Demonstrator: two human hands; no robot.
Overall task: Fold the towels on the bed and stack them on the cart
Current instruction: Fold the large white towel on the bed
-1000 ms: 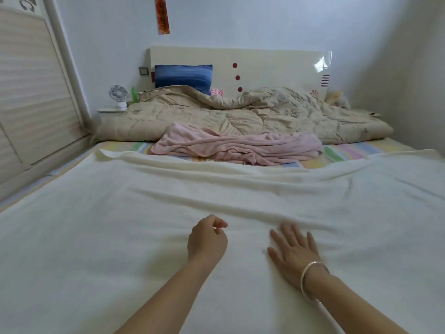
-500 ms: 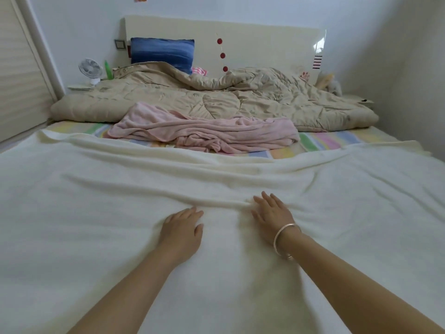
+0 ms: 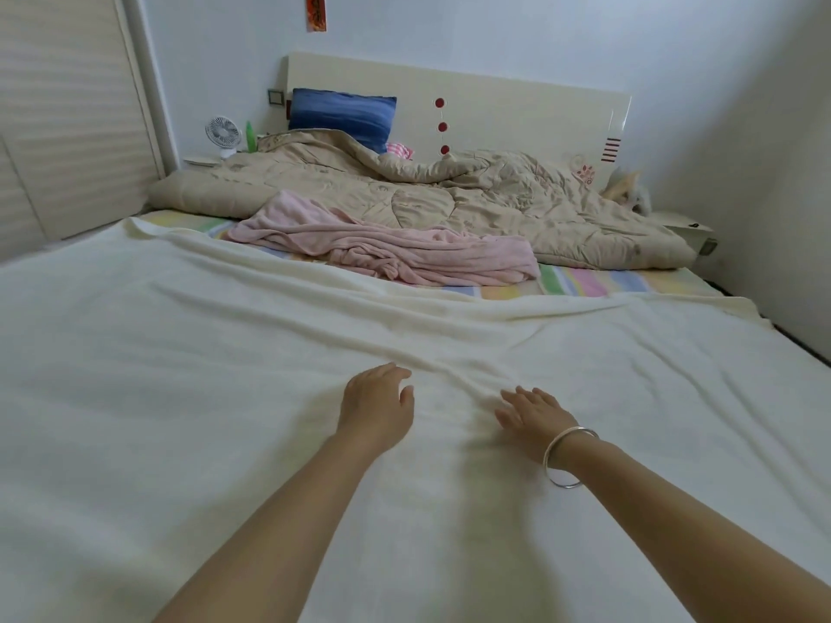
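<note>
Left hand (image 3: 377, 409) slid forward, right hand (image 3: 533, 418) beside, both spread flat on white towel (image 3: 180, 397), quilt (image 3: 494, 195) beyond

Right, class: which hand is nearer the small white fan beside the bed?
Left. The left hand rests on the white towel, the fan far beyond it to the left; the right hand rests further right, farther away.

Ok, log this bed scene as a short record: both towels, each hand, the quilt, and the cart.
white towel: spread wide in front, creased mid-way
pink towel: crumpled beyond its far edge, on striped sheet
left hand: open, resting on white towel
right hand: open, fingers spread on white towel
quilt: beige, bunched behind pink towel
cart: not in view
</note>
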